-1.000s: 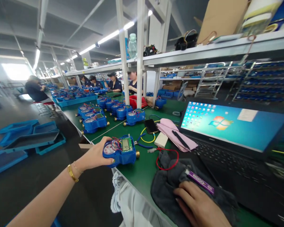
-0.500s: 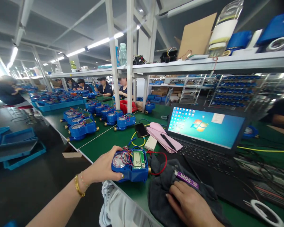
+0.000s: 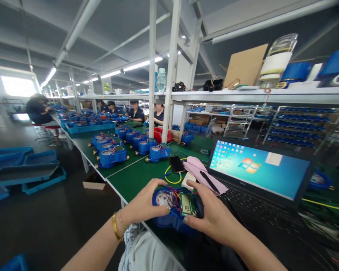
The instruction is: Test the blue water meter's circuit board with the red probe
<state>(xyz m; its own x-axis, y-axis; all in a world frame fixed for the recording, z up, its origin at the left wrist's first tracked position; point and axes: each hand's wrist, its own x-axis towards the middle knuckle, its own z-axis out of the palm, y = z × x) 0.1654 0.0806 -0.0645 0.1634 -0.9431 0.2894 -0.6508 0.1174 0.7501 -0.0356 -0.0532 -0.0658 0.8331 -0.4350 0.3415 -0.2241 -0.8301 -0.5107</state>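
A blue water meter [image 3: 169, 221] with exposed wires and a lit-grey LCD on a green circuit board [image 3: 187, 203] is at the near edge of the green bench. My left hand [image 3: 142, 201] is wrapped around its round dial end, thumb at the front and fingers behind. Around the display end curls my right hand [image 3: 214, 212], its thumb near the lower edge of the screen and fingers at the back. The meter's right end is hidden by that hand. Dark cloth [image 3: 203, 250] lies in shadow beneath my right forearm.
A laptop [image 3: 257, 169] stands to the right, with pink cloth [image 3: 205, 177], black pens and a phone [image 3: 176, 164] beside it. Several blue meters [image 3: 111, 156] line the bench at left. Blue trays [image 3: 42, 175] lie on the floor. A shelf [image 3: 243, 96] runs overhead; people sit beyond.
My right hand has left the dark cloth and purple-labelled object and moved onto the meter's display end. My left hand stays on the dial end. The view has shifted.
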